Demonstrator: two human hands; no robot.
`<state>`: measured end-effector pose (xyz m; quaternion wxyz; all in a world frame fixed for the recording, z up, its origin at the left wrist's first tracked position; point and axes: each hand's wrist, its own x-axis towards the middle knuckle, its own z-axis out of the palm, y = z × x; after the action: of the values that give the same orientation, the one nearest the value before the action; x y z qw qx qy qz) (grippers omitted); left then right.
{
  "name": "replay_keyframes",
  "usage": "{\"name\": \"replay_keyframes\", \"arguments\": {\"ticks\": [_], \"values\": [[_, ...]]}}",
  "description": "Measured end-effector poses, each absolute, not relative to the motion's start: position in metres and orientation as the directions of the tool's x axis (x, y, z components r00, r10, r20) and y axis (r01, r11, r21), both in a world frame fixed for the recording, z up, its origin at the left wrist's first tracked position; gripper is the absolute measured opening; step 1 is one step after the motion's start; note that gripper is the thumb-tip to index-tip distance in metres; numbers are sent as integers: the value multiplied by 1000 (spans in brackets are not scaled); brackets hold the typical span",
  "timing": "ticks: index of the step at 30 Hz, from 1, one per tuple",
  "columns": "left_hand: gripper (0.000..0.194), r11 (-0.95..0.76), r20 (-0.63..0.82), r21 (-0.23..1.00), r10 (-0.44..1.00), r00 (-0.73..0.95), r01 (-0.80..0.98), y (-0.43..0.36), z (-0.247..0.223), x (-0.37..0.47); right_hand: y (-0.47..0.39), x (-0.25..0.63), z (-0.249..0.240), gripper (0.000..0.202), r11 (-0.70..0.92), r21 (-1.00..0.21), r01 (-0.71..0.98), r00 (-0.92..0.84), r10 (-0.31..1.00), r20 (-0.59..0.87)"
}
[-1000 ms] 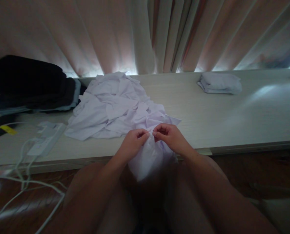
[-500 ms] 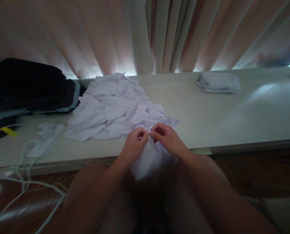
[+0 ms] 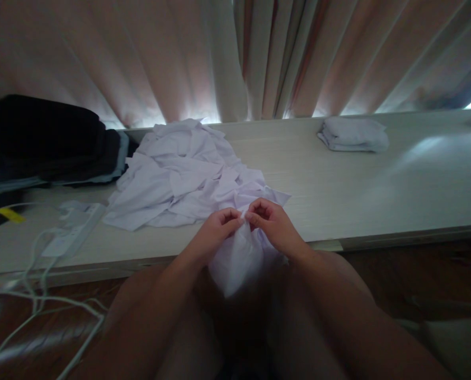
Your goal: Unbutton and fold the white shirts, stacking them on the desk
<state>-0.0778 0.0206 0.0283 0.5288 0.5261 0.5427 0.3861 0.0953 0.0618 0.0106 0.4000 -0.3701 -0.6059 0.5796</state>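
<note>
While left hand point(image 3: 219, 228) and right hand point(image 3: 274, 220) both pinch the white cloth point(image 3: 235, 261), it droops below them toward 6 o'clock. Looks light, soft and floppy, so I'd grab an edge; more white fabric point(image 3: 188, 177) is bunched on the bench point(image 3: 307, 184) around 10.

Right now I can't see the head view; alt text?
Left hand and right hand pinch white cloth at the front edge of the table. Rumpled fabric lies just beyond, dark clothes left, a folded cloth right.
</note>
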Motion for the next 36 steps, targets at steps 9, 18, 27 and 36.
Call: {"name": "replay_keyframes", "arguments": {"ticks": [9, 18, 27, 36], "values": [[24, 228, -206, 959, 968, 140, -166, 17, 23, -84, 57, 99, 2, 25, 121, -968, 219, -567, 823, -26], [36, 320, -297, 916, 947, 124, -244, 13, 18, -86, 46, 100, 10, 24, 298, -911, 286, -649, 759, 45], [40, 375, -362, 920, 924, 126, -109, 8, 19, -86, 40, 123, 20, 27, 275, -902, 333, -687, 726, -32], [29, 256, -296, 945, 933, 206, 201, 13, 16, -82, 48, 138, 13, 24, 259, -882, 394, -691, 716, -99]]}}
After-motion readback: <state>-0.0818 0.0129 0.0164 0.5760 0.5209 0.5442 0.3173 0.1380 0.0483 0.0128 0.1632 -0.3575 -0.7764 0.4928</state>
